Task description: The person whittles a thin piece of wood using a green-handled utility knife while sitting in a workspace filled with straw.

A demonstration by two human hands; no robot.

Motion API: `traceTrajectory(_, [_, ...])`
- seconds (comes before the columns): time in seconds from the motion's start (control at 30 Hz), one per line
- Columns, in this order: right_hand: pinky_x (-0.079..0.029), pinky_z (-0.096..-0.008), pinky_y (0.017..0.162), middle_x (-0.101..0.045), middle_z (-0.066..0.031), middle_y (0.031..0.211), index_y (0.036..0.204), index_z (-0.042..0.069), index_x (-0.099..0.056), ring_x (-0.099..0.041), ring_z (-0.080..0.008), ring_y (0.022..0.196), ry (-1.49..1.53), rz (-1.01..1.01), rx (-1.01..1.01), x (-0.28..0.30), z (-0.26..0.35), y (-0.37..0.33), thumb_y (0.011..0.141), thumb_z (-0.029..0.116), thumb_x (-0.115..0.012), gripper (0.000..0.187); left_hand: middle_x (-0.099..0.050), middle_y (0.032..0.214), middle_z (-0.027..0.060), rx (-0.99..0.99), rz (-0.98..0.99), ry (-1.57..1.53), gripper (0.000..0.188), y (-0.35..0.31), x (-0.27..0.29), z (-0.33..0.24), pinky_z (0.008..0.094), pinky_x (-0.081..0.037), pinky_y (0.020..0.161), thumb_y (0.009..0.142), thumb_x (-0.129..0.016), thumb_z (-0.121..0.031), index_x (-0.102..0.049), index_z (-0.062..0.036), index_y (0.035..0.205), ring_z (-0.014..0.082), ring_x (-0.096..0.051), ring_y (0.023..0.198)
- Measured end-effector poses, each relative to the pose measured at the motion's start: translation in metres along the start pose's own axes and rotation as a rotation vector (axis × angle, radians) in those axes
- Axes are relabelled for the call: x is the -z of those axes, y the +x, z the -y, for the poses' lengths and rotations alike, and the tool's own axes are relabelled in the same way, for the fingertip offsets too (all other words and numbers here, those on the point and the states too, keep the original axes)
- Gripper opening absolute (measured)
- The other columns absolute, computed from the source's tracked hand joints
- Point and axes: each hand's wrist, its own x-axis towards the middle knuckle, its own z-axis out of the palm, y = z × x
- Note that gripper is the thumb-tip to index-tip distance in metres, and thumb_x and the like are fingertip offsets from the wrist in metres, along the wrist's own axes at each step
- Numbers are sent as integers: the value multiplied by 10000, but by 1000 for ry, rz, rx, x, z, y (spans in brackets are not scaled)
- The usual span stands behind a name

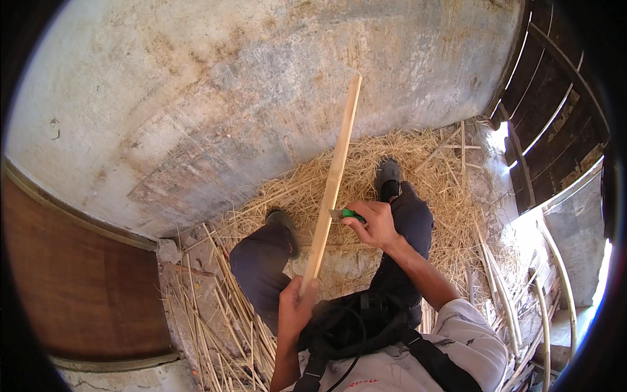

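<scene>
Head view has your left hand (297, 307) with fingers round the lower end of a wooden strip (336, 166) between your 2 legs (413, 219), presumably to steady it, while your right hand (375, 225) grips a green-handled knife (353, 216), blade at the strip's edge.

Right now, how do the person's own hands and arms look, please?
The left hand and right hand wear no gloves, and I see no watch or bracelet. Both forearms are bare. On the right arm, a loose, pale short sleeve with dark marks ends near the elbow.
</scene>
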Motion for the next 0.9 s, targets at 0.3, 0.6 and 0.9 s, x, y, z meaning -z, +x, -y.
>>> traceTrajectory(0.3, [-510,-372,563,-675,-109,729,996,44,-728,-661,-287,596,-61,-84,-128,0,-5,2,944,295,-758,259,-458,691,-114,198,74,-40,142,-10,5,-6,214,-272,490,1065,-609,-175,-654,-41,1073,-11,-389,571])
traceTrajectory(0.6, [-512,-385,544,-699,-107,747,1006,66,-735,-677,-288,604,-144,-108,-135,5,-6,11,932,321,-773,268,-462,671,-110,193,104,-116,135,-17,11,8,206,-258,461,1069,-564,-146,-648,-42,1082,-10,-373,533])
traceTrajectory(0.9, [-422,-328,551,-571,-62,675,945,31,-688,-554,-197,579,118,-16,-172,4,-16,14,958,285,-749,262,-483,630,-71,171,196,-180,128,-13,22,11,210,-303,428,1072,-572,-158,-627,-60,1012,19,-397,476])
